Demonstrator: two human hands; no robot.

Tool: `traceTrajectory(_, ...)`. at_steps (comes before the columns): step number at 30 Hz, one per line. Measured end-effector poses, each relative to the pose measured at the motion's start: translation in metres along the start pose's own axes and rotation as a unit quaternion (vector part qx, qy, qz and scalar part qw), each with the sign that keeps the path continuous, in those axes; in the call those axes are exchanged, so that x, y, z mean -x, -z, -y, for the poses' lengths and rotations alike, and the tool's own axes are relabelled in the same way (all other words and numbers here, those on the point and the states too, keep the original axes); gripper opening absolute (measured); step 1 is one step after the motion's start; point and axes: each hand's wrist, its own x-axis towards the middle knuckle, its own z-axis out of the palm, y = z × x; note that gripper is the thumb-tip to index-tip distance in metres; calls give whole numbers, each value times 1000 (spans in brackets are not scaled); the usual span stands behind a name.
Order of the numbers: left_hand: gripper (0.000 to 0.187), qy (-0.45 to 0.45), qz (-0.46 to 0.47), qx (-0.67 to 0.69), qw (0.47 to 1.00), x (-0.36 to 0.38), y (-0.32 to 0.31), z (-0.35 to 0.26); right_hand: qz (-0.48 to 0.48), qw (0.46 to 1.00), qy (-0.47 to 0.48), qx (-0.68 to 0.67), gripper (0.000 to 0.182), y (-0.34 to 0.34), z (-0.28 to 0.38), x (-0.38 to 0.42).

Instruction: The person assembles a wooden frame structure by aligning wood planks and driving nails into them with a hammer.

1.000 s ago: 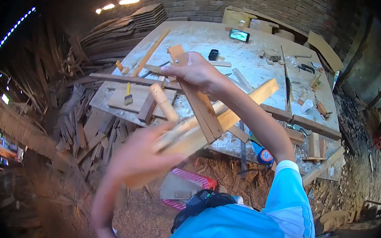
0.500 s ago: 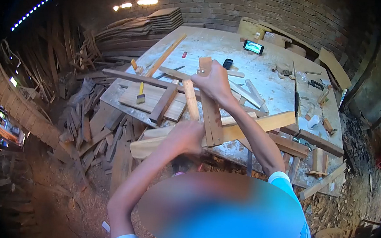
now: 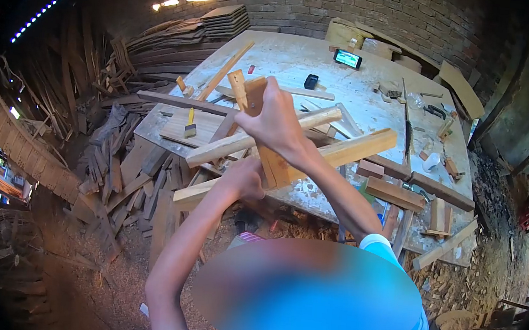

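Observation:
A wooden frame with two long pale rails [image 3: 353, 155] crossed by a brown board [image 3: 274, 167] is held tilted over the near edge of the worktable. My right hand [image 3: 276, 121] is closed around the upper part of that brown board. Lower down, my left hand [image 3: 243, 177] is closed at the frame near the lower rail; its fingertips are partly hidden. A lighter peg-like wood end [image 3: 238, 89] sticks up left of my right hand. Left of the frame, a paintbrush with a yellow handle [image 3: 190, 124] rests on a flat board [image 3: 170, 130].
The worktable [image 3: 369, 117] carries a phone [image 3: 347, 59], a small black object [image 3: 311, 82], a clamp [image 3: 416, 190] and several wood pieces. Scrap wood [image 3: 111, 158] is heaped at its left. Stacked planks [image 3: 227, 20] stand before the brick wall.
The wooden frame has tilted and turned in my hands, and its two rails now show farther apart. My right hand has moved left and slightly down, the left hand slightly left.

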Motion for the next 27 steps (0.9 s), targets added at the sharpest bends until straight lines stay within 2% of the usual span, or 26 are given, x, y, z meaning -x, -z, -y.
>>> traceTrajectory(4, 47, -1, -43, 38, 998, 0, -6, 4, 25, 999, 39, 6, 38, -10, 6, 6)
traceTrajectory(7, 47, -62, -100, 35, 992, 0, -5, 10, 34, 998, 54, 8, 36, -13, 11, 11)
traceTrajectory(12, 52, -209, -214, 22, 954, -21, -26, 29, 25, 994, 97, 50, 36, -16, 19, 18)
traceTrajectory(15, 48, -202, -153, 49, 966, -20, -17, 24, -8, 990, 130, 62, 36, -18, 26, 30)
traceTrajectory(18, 45, -135, 11, 151, 979, -10, 20, 9, 150, 959, 198, 134, 29, -30, 50, 60)
traceTrajectory(20, 43, -95, 122, 242, 958, -4, 37, 0, 76, 942, 289, 154, 14, -17, 74, 58)
traceTrajectory(21, 42, -74, 142, 271, 949, -3, 38, 3, 38, 926, 339, 159, 8, -12, 86, 56)
traceTrajectory(22, 41, -42, 142, 272, 951, -12, 29, 5, 31, 948, 261, 178, 14, 12, 76, 25)
traceTrajectory(23, 44, 29, 109, 189, 975, -13, 7, 19, 24, 963, 185, 194, 20, 53, 55, -5)
traceTrajectory(24, 47, 18, -12, 140, 990, -6, -13, 31, -73, 922, 353, 141, 21, 85, 37, -12)
traceTrajectory(25, 51, -32, -4, 226, 973, -4, -17, 34, -160, 927, 298, 161, 25, 95, 37, 4)
traceTrajectory(26, 53, -37, -6, 166, 985, -9, -23, 39, -166, 952, 249, 67, 28, 105, 32, 14)
traceTrajectory(27, 53, -44, 0, 148, 988, -9, -23, 38, -166, 967, 184, 50, 21, 120, 13, 25)
